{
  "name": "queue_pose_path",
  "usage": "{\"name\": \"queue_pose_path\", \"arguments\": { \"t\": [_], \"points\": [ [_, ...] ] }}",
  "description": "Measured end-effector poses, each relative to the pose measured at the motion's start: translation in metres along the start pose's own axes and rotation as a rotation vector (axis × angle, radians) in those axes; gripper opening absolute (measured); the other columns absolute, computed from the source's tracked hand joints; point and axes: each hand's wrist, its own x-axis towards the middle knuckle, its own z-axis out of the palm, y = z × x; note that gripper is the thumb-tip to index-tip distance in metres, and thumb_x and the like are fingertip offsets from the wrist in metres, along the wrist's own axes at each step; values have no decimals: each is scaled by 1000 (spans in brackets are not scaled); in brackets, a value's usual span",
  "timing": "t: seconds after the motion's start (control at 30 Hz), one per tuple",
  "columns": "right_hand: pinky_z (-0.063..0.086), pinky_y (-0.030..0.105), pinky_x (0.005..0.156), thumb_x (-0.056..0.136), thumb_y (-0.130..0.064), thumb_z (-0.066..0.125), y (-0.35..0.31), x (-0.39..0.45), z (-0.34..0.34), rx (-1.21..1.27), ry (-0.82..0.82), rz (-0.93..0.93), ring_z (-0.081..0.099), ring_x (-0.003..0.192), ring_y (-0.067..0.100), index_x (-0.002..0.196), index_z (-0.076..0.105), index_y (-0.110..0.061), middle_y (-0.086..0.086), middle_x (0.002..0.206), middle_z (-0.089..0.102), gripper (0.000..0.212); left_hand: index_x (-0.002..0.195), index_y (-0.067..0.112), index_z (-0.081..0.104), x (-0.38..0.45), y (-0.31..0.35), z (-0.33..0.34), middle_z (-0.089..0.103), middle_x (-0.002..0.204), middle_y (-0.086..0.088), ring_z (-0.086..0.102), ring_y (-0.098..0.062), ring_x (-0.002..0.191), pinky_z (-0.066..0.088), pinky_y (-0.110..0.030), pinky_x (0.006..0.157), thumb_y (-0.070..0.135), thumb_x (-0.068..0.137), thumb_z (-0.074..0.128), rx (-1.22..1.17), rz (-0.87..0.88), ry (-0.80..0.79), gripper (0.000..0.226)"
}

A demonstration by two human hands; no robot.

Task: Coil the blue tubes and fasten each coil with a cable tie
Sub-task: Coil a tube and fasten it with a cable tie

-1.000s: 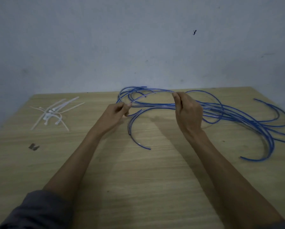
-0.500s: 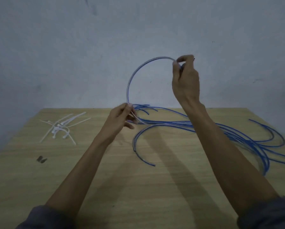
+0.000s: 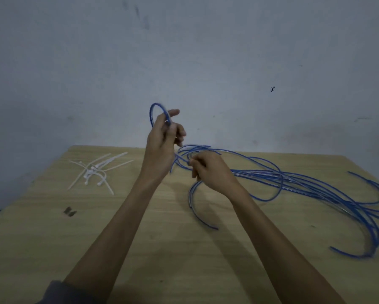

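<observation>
Your left hand (image 3: 162, 137) grips a raised blue tube (image 3: 155, 110) loop; your right hand (image 3: 210, 170) pinches it lower. Near table (image 3: 140, 249) lies bare.

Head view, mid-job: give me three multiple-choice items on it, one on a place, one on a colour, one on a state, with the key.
1. Where do the cable ties lie on the table?
A. far left, near the wall
B. under the right forearm
C. at the near edge

2. What colour are the cable ties?
A. black
B. white
C. blue

3. What is the left hand doing?
A. resting flat on the table
B. holding a cable tie
C. holding up a small loop of blue tube

Key: 1 A, the ties sit in a loose pile at the table's far left. 2 B, they show pale white against the wood, while the blue tubes spread to the right. 3 C, the loop arcs over the raised left hand, while the right hand pinches tube lower down, near the table.
</observation>
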Motion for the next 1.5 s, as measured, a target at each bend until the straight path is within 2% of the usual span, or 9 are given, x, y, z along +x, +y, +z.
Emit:
{"name": "queue_pose_path", "arguments": {
  "t": [0.1,0.3,0.5,0.67,0.87,1.0,1.27,1.4,1.5],
  "points": [
    [40,11,53,104,-16,48,-16,-5,-3,95,-150,-24,58,50,0,78,66,-13,-2,62,65,32,126,14,54,-9,-16,-2,59,72,-10,56,-14,61,49,-30,61,10,109,36,307,99,-86,25],
    [38,19,50,103,-29,54,-9,-10,-14,-15,-245,0,54,48,2,91,67,-6,2,61,62,28,124,27,49,-17,-50,-9,69,80,4,66,-17,70,52,-39,59,26,107,36,884,76,-382,21],
    [41,33,69,99,-37,60,-6,-16,-20,-510,-164,-113,61,89,20,106,64,-23,0,100,69,17,125,25,53,-18,-56,-17,70,93,-9,64,-35,85,45,-41,62,33,107,33,1120,-38,-485,28],
    [30,35,75,102,-40,52,3,-11,-31,-579,-63,-183,59,99,22,112,74,-26,-4,99,59,28,88,27,53,-24,-44,-2,70,87,5,63,-25,84,45,-38,70,30,103,38,1037,-40,-515,21],
    [48,39,81,99,-40,59,9,-15,-52,-319,-82,-195,59,88,15,94,74,-21,-5,86,67,25,59,21,40,-16,-31,2,47,50,9,41,-11,54,25,-33,56,27,103,43,765,-248,-595,45],
    [46,20,74,89,-52,68,5,-15,-59,-105,47,-206,60,83,1,91,74,-28,-11,81,64,24,64,22,30,-11,-15,-4,22,55,10,18,-10,49,18,-26,48,33,109,38,327,-406,-592,46],
    [49,38,66,98,-35,64,14,-8,-59,54,222,-297,59,70,16,95,75,-20,0,77,67,18,66,23,31,-4,-14,-18,12,61,3,8,-9,50,3,-25,46,35,107,36,-95,-604,-554,43],
    [45,32,62,98,-27,65,21,-3,-59,14,422,-320,55,65,13,98,77,-15,-2,73,61,18,65,23,32,-4,-17,-20,15,58,6,10,-6,47,5,-23,44,39,104,37,-224,-669,-566,42],
    [43,20,65,100,-29,61,24,-5,-57,79,320,-260,59,68,2,106,76,-16,-12,75,63,20,65,23,34,-2,-17,-20,14,58,8,8,-5,46,5,-22,43,37,104,38,-342,-702,-471,42]
  ]
}}
